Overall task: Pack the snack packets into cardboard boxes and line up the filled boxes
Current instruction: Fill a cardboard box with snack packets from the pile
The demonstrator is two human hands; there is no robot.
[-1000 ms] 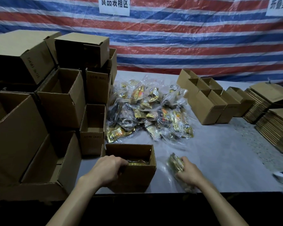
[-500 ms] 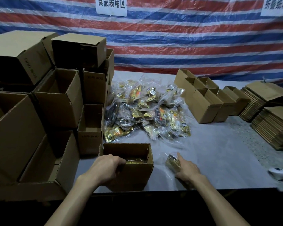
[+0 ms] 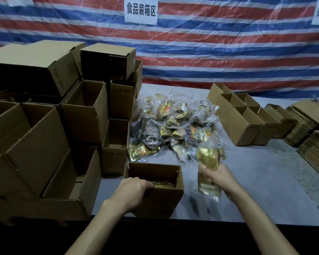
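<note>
Lifted off the table (image 3: 256, 184), the snack packet (image 3: 208, 159) now stands upright, gripped by the right hand (image 3: 218, 176). The open box (image 3: 160, 201), rim gripped by the left hand (image 3: 133, 192), sits just left.

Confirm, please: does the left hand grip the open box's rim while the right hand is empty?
Not empty: in the head view the right hand holds a gold snack packet; the left hand does grip the open box by its rim.

Bare table (image 3: 265, 181) lies open to the right of the right hand (image 3: 217, 176). Stacked empty boxes (image 3: 85, 115) wall off the space left of the left hand (image 3: 133, 190). The open box (image 3: 164, 201) stands between the hands, and the packet pile (image 3: 173, 126) blocks ahead.
</note>
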